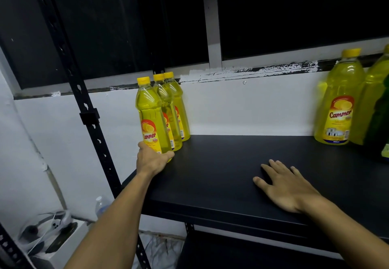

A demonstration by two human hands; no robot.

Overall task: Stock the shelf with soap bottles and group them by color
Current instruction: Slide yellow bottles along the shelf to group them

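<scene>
Left hand [152,159] is gripping the base of the front yellow bottle [154,119], standing upright, cap up, at the shelf's [221,163] left end. Right hand [284,186] is resting flat, released, on the shelf

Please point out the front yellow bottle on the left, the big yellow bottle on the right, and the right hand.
Front bottle [154,121]: head view, on its body above the label.
Big bottle [340,104]: head view, on its label.
Right hand [288,186]: head view, on its back, flat on the shelf [221,163].
</scene>
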